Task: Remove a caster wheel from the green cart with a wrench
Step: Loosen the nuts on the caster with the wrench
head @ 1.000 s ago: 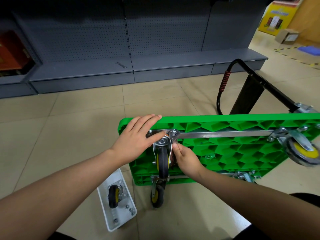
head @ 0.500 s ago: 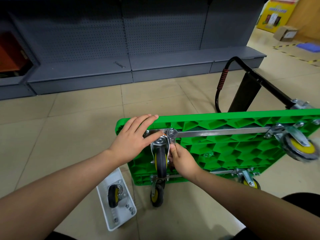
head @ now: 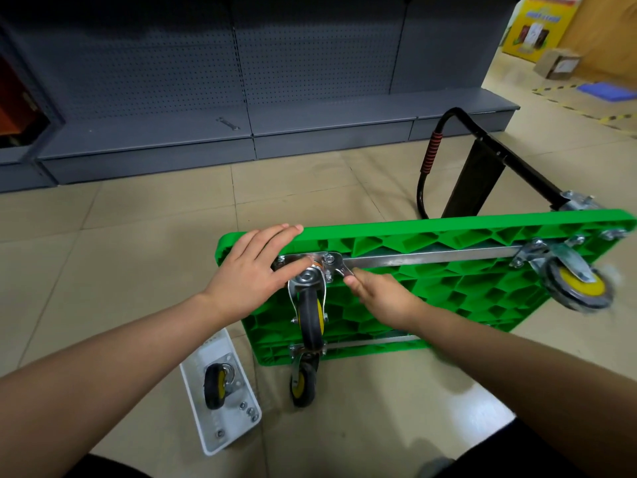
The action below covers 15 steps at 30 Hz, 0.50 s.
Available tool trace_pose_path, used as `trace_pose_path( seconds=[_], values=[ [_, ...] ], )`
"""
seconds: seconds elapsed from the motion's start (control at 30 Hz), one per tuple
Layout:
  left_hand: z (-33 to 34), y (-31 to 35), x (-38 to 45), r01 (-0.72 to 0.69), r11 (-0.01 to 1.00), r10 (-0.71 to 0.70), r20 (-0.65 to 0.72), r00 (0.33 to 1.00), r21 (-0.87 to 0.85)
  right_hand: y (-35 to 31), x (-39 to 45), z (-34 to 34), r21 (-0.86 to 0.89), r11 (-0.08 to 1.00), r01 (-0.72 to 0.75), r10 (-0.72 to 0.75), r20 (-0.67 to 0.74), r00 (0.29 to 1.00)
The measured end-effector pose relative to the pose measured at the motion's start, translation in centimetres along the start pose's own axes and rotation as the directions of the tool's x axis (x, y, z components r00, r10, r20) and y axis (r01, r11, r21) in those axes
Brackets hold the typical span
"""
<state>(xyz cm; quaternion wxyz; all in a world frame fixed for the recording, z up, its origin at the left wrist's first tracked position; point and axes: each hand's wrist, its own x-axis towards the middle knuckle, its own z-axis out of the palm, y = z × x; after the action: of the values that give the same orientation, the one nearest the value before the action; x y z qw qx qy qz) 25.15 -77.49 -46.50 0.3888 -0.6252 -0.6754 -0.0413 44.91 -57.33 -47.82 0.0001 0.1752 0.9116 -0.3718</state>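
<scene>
The green cart (head: 448, 277) stands on its long edge, ribbed underside toward me. A black and yellow caster wheel (head: 310, 319) is mounted at its upper left corner on a metal plate. My left hand (head: 251, 274) lies flat over the cart's top edge, thumb pressing on the plate beside the caster. My right hand (head: 379, 298) grips a silver wrench (head: 339, 267) whose head sits on a bolt at the plate's right side, handle angled down to the right.
A white tray (head: 220, 432) on the floor at lower left holds a loose caster (head: 217, 384) and several nuts. Another caster (head: 303, 382) hangs at the cart's lower left, one more (head: 579, 284) at the right. The black handle (head: 482, 160) lies behind. Grey shelving (head: 241, 132) carries a spare wrench (head: 228, 123).
My right hand has swung the wrench handle from pointing down to angled down-right, turning it on the bolt. My left hand stays on the cart's edge.
</scene>
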Motion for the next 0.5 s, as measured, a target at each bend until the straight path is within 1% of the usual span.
trace_pose_path(
  seconds=[0.1,0.17,0.27,0.33,0.5],
  values=[
    [-0.1,-0.1,0.1,0.0,1.0,0.0,0.008,1.0,-0.009,-0.3,-0.2,1.5,0.055,0.998,0.019,-0.016,-0.062,0.998],
    [-0.3,-0.2,0.3,0.002,1.0,-0.002,0.016,1.0,-0.01,0.1,-0.2,2.1,0.07,0.997,0.037,-0.032,-0.077,0.997],
    [-0.5,-0.2,0.3,0.003,1.0,-0.003,0.019,1.0,-0.011,0.2,-0.4,1.7,0.184,0.981,0.053,-0.04,-0.076,0.996],
    [-0.6,-0.2,0.3,0.0,1.0,0.0,0.023,1.0,-0.008,0.2,-0.5,2.0,0.263,0.964,0.034,-0.015,-0.071,0.997],
    [-0.7,-0.1,0.3,0.008,1.0,-0.008,0.036,0.999,-0.013,-0.4,0.2,2.9,0.308,0.951,-0.035,0.057,-0.064,0.996]
  ],
)
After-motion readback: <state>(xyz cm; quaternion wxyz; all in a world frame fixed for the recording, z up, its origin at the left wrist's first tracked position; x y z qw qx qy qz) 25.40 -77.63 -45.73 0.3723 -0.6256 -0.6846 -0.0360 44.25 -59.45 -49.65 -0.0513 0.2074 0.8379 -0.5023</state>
